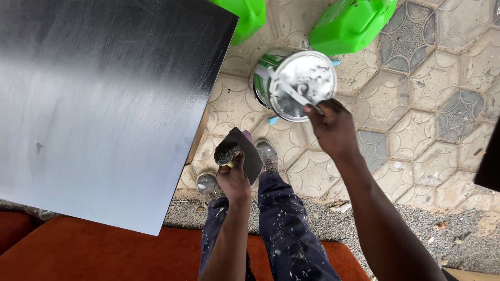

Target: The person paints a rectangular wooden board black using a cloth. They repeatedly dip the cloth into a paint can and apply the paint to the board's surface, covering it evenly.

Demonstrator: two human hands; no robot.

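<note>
A: Head view, quick rundown pls. Packages first.

B: Round tin (291,86) w/ green-and-white label stands on the patterned tile floor (416,130), near the top middle of the frame. Its inside looks coated in pale grey stuff. Two bright green plastic jerrycans behind it: one (247,18) partly under the panel's corner, the other (354,23) to the tin's right, both cut off by the top edge.

A: Hands?

B: Right hand (333,127) is over the tin's near rim, grip closed on a thin flat stick or blade (291,93) that lies across the tin's mouth. Left hand (234,179) is lower, grip closed round the handle of a dark flat scraper (247,153) w/ a lump of dark-speckled filler (226,151) on it.

A: Big thing on the left?

B: Grey-black painted panel (104,99), glossy, brush streaks, fills the upper left. Its right edge is just beside the left hand. Reddish surface (78,250) below it.

A: Anything hard to make out?

B: What carries the panel is hidden. Paint-spattered trousers (286,229) & two shoes (265,153) below the hands; the scraper covers part of one shoe. Stick's tip blends into the tin's contents, so can't tell its end. Dark object (489,156) at the right edge is cut off, no ID. Gravel strip (416,229) runs along the near edge of the tiles.
</note>
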